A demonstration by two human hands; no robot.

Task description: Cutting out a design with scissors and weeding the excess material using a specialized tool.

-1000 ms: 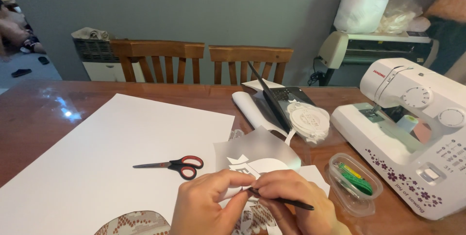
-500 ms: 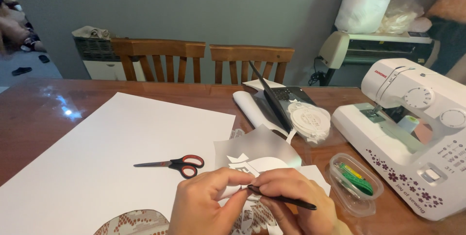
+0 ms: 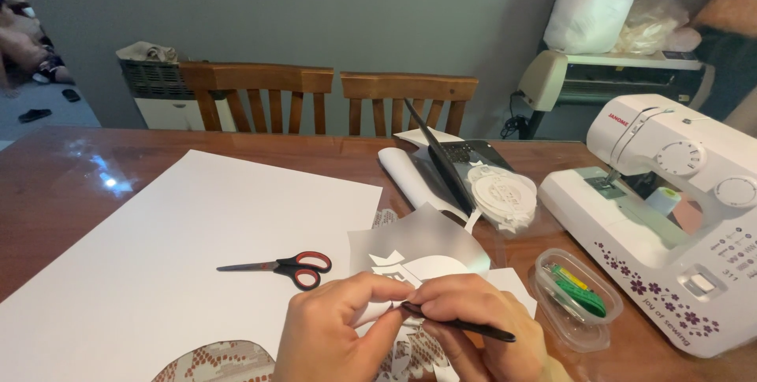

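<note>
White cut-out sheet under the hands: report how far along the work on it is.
Done: shapes are already cut from the white cut-out sheet, and the scissors lie set down on the big white board. In hand: the left hand pinches a small white piece while the right hand works at it with a thin black tool. Left: how much remains is hidden under the hands.

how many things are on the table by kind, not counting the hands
scissors: 1
sewing machine: 1
laptop: 1
clear plastic box: 1
large white sheet: 1
black pen-like tool held in the right hand: 1
cut paper shape by the left hand: 1
round white piece: 1
total: 8
</note>
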